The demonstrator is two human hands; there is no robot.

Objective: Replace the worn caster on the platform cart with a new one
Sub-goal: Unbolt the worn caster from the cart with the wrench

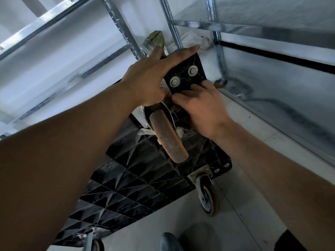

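Platform cart (126, 192) sits dead centre, underside turned toward the camera, between shelving rails (116, 20) on the left and a shelving frame (272, 49) on the right. At its far corner stands the worn caster (168, 138), wheel jutting toward us. Left hand (152, 78) lies over that far corner, left of two bolts (175, 81). Right hand (201, 107) is just right of the caster's mount, below the bolts. A second caster (206, 194) is at the near right corner, a third (94, 244) at the near left edge, and another wheel (170, 241) shows between them. Behind the cart lie a wrapped bundle (155, 41) and a bag (195, 40).
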